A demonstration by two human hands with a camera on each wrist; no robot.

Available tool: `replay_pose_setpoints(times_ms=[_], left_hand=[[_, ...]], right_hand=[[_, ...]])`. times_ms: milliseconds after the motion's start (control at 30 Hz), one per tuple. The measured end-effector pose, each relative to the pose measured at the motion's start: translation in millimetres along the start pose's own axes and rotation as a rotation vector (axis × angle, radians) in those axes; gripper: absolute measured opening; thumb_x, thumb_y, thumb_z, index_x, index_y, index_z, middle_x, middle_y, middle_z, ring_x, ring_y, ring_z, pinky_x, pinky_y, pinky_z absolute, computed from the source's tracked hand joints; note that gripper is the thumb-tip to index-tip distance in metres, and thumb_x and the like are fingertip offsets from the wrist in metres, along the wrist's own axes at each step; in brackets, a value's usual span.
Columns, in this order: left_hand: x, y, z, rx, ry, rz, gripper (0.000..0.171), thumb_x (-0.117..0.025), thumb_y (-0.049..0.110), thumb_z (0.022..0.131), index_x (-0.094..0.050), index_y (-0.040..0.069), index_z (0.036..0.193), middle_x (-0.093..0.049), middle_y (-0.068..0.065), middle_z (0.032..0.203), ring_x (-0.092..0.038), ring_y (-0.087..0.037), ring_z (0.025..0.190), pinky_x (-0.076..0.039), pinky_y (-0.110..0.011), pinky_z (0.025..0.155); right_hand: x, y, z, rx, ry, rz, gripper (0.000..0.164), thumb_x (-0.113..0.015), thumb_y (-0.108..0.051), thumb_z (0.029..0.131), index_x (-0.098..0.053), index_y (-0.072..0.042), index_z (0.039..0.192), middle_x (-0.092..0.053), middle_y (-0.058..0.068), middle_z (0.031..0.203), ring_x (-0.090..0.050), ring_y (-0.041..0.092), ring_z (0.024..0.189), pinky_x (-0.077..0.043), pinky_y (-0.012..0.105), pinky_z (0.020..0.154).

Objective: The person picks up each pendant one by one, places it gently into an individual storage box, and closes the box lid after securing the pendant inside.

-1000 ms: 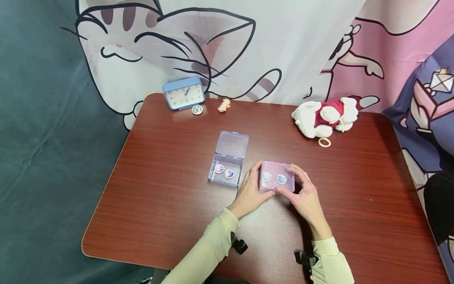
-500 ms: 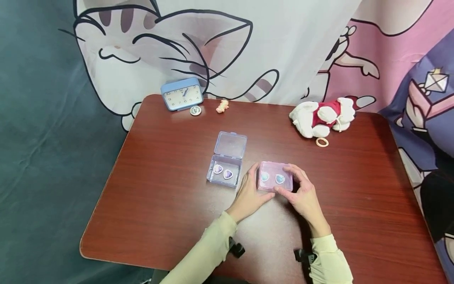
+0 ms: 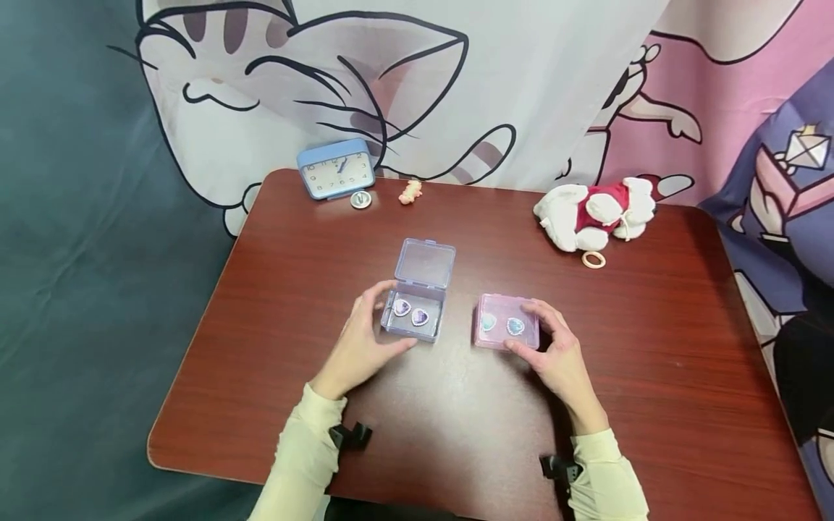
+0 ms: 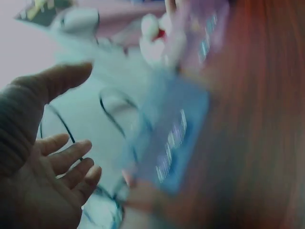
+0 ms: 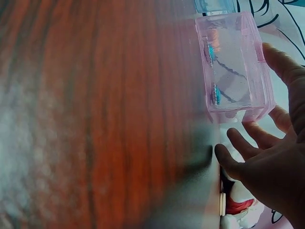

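On the table, a pink clear plastic box point(image 3: 493, 335) stands with its lid shut and two blue heart-shaped gems inside. My right hand point(image 3: 560, 358) grips it from the right, thumb at the near edge and fingers at the far corner; the right wrist view shows the pink box point(image 5: 233, 71) from the side. To its left is a purple clear plastic box point(image 3: 417, 331), lid point(image 3: 426, 263) tipped back, holding two purple heart-shaped gems. My left hand point(image 3: 358, 347) is beside its left edge, fingers spread and thumb near the front corner. The left wrist view is blurred.
At the back left stand a blue clock point(image 3: 336, 170), a round metal badge point(image 3: 361, 200) and a small pink figurine point(image 3: 410, 192). A white plush toy in red point(image 3: 596, 213) lies at the back right with a wooden ring point(image 3: 594, 260) before it.
My left hand has let go of the pink box's left side and moved left, past the purple box to its left edge. The right hand stays on the pink box.
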State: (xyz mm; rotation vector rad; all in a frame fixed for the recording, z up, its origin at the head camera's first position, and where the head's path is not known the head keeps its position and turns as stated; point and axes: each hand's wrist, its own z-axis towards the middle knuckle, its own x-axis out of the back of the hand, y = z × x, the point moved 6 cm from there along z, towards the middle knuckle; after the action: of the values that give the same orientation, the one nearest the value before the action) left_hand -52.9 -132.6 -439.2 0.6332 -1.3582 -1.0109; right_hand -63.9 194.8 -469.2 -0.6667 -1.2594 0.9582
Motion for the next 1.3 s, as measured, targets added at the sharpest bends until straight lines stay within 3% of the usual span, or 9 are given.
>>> replay_pose_setpoints(times_ms=[100, 200, 467, 667, 733, 833, 967, 1133, 1300], left_hand=[[9.5, -29.8, 2.9, 0.066, -0.027, 0.021, 0.106, -0.096, 0.025, 0.076, -0.033, 0.016, 0.161, -0.042, -0.01, 0.16, -0.045, -0.035, 0.142, -0.038, -0.055, 0.118], [10.5, -47.5, 5.4, 0.097, -0.069, 0.01, 0.112, -0.097, 0.028, 0.075, -0.028, 0.014, 0.163, -0.037, -0.011, 0.164, -0.039, -0.034, 0.148, -0.033, -0.053, 0.122], [5.9, -63.4, 11.8, 0.09, -0.102, -0.04, 0.114, -0.098, 0.022, 0.074, -0.027, 0.014, 0.162, -0.039, -0.005, 0.166, -0.034, -0.022, 0.154, -0.027, -0.048, 0.126], [2.7, -67.1, 17.5, 0.106, -0.104, -0.006, 0.112, -0.098, 0.025, 0.075, -0.028, 0.013, 0.161, -0.042, -0.008, 0.165, -0.034, -0.023, 0.154, -0.026, -0.05, 0.125], [3.6, -67.5, 18.1, 0.114, -0.093, 0.007, 0.11, -0.098, 0.023, 0.074, -0.029, 0.013, 0.159, -0.044, -0.01, 0.164, -0.034, -0.025, 0.153, -0.026, -0.051, 0.125], [5.0, -70.0, 17.3, 0.127, -0.081, 0.036, 0.108, -0.097, 0.024, 0.074, -0.03, 0.014, 0.159, -0.046, -0.009, 0.163, -0.036, -0.028, 0.152, -0.027, -0.052, 0.124], [2.0, -74.3, 15.2, 0.13, -0.083, 0.062, 0.107, -0.097, 0.027, 0.075, -0.031, 0.015, 0.159, -0.048, -0.005, 0.162, -0.038, -0.03, 0.15, -0.029, -0.053, 0.123], [-6.3, -77.1, 14.5, 0.125, -0.089, 0.055, 0.107, -0.097, 0.029, 0.075, -0.032, 0.014, 0.16, -0.051, -0.002, 0.16, -0.039, -0.029, 0.15, -0.03, -0.054, 0.122], [-10.6, -75.2, 14.3, 0.124, -0.104, 0.05, 0.107, -0.097, 0.031, 0.076, -0.033, 0.016, 0.159, -0.051, -0.001, 0.16, -0.039, -0.029, 0.15, -0.031, -0.055, 0.122]], right_hand=[[-3, -1, 1, 0.015, -0.004, 0.006, 0.069, -0.096, -0.001, 0.07, -0.067, -0.004, 0.133, -0.061, 0.018, 0.143, -0.056, 0.033, 0.129, -0.034, 0.009, 0.106], [-5, -3, 2, 0.035, 0.003, 0.007, 0.069, -0.097, -0.001, 0.07, -0.068, -0.004, 0.132, -0.061, 0.018, 0.142, -0.055, 0.033, 0.131, -0.033, 0.008, 0.106], [-7, -6, 4, 0.039, -0.013, -0.009, 0.067, -0.096, -0.004, 0.073, -0.068, -0.004, 0.133, -0.061, 0.016, 0.143, -0.054, 0.033, 0.133, -0.033, 0.01, 0.109], [-1, -19, 13, 0.049, -0.023, -0.155, 0.061, -0.096, -0.014, 0.074, -0.07, -0.009, 0.129, -0.053, 0.018, 0.153, -0.048, 0.04, 0.141, -0.04, 0.046, 0.111], [-3, -33, 25, 0.082, -0.019, -0.16, 0.056, -0.094, -0.015, 0.077, -0.071, -0.01, 0.128, -0.053, 0.016, 0.154, -0.049, 0.04, 0.141, -0.041, 0.052, 0.107], [-17, -57, 54, 0.111, -0.043, -0.105, 0.051, -0.09, -0.017, 0.084, -0.07, -0.009, 0.13, -0.058, 0.01, 0.151, -0.053, 0.033, 0.14, -0.043, 0.05, 0.109], [-54, -80, 98, 0.04, -0.204, -0.092, 0.057, -0.08, -0.03, 0.095, -0.062, -0.008, 0.144, -0.059, 0.011, 0.151, -0.053, 0.03, 0.142, -0.04, 0.05, 0.117], [-96, -75, 139, -0.133, -0.406, -0.176, 0.073, -0.07, -0.045, 0.098, -0.047, -0.005, 0.155, -0.054, 0.019, 0.155, -0.052, 0.037, 0.142, -0.041, 0.054, 0.117], [-111, -60, 151, -0.223, -0.426, -0.208, 0.074, -0.067, -0.041, 0.1, -0.044, 0.002, 0.155, -0.054, 0.025, 0.152, -0.052, 0.038, 0.141, -0.041, 0.053, 0.118]])
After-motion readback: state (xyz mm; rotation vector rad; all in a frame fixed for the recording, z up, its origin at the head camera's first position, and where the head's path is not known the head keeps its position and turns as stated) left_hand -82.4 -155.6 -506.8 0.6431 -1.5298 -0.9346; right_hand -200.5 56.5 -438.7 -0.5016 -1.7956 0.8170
